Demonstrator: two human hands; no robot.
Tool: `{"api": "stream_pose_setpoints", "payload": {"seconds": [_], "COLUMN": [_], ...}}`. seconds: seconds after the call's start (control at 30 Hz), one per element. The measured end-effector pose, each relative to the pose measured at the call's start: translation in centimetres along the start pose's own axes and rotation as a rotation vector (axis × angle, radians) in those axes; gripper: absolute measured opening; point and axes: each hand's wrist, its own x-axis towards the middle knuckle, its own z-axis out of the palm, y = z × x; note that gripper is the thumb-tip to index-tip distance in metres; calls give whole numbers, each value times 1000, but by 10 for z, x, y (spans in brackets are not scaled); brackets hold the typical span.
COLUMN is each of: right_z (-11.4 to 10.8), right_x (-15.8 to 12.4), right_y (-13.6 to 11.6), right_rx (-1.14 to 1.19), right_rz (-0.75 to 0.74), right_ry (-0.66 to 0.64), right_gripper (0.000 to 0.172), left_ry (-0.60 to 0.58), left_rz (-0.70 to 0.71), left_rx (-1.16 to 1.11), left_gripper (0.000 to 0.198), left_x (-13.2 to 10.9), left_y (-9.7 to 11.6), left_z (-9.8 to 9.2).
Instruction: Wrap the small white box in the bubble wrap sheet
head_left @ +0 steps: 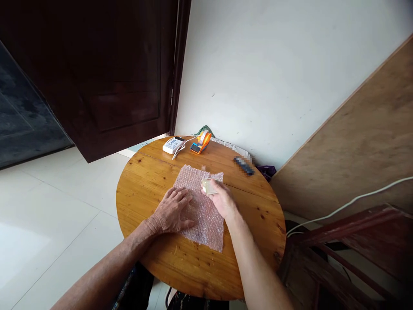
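Observation:
A sheet of pinkish bubble wrap [206, 219] lies flat on the round wooden table [180, 269]. My left hand [174, 209] rests on its left side, fingers spread and palm down. Over the upper right part of the sheet, my right hand [222, 199] grips a small pale, flat block [208, 186] between thumb and fingers. What exactly the block is cannot be made out. Part of it is hidden by the thumb.
At the table's back stand a white box-like device [173, 145] with a white cable and an orange tape dispenser [201, 143]. A dark, blurred-out object [244, 165] lies at the back right. Behind are a dark door [112, 69] and a white wall [258, 64].

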Motion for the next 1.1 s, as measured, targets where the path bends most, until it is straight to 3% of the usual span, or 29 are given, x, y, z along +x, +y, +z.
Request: {"api": "stream_pose_setpoints", "payload": {"seconds": [0.17,0.23,0.37,0.5,0.57,0.77,0.93,1.1], "right_z": [-32,-39,-23,11,22,16,-4,-13], "right_x": [15,9,-18,-40,-42,-40,-48,-46], "right_y": [-14,-23,-44,-50,-43,-12,-11,-6], "right_rx": [142,158,99,-190,-418,-965,-1036,-1036], "right_rz": [-137,-213,-357,-262,-223,-292,-279,-302], "right_ry": [366,391,147,-218,-320,-274,-304,-252], "right_gripper": [43,42,40,46,44,31,67,47], "left_ry": [-23,-16,-17,-16,6,49,65,21], "left_rz": [-11,-10,-9,-6,-20,-82,-77,-160], "left_rx": [2,-2,-9,-29,-67,-166,-153,-102], "left_gripper": [79,80,79,79,84,90,81,84], "left_x": [-1,0,1,1,1,3,2,0], "left_y": [0,0,0,1,2,3,4,3], "left_z": [-1,0,-1,-3,-3,-3,-10,-16]}}
